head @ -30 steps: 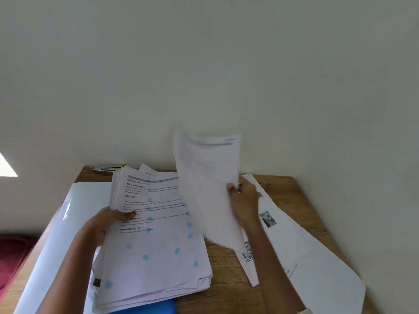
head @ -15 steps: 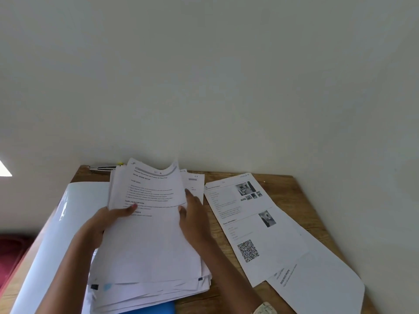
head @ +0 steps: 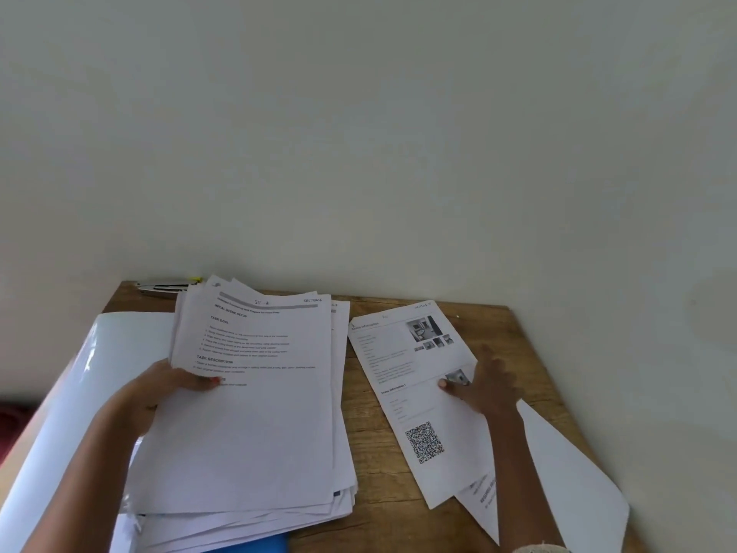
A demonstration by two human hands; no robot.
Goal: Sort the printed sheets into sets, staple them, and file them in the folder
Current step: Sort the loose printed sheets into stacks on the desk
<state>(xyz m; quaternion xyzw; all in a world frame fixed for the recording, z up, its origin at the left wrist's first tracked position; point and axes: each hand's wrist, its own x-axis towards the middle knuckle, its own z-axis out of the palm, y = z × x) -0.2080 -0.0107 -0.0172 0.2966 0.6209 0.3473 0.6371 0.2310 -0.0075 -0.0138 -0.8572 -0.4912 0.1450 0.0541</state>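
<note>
I see a wooden worktop point(head: 377, 397) against a plain wall point(head: 359, 133); left hand point(head: 167, 393) grips the paper stack point(head: 259, 441), right hand point(head: 484, 387) has left the stack, now flat and open on the sheet point(head: 402, 361) right of it

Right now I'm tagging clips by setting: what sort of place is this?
Probably a desk corner in a home or small office: a brown wooden table set against a plain pale wall, holding a thick stack of printed white sheets and what looks like a silver stapler.

White sheets point(head: 255, 413) with black print; black-and-white QR code point(head: 424, 441); brown wooden table point(head: 383, 453); blue folder point(head: 255, 546).
</note>
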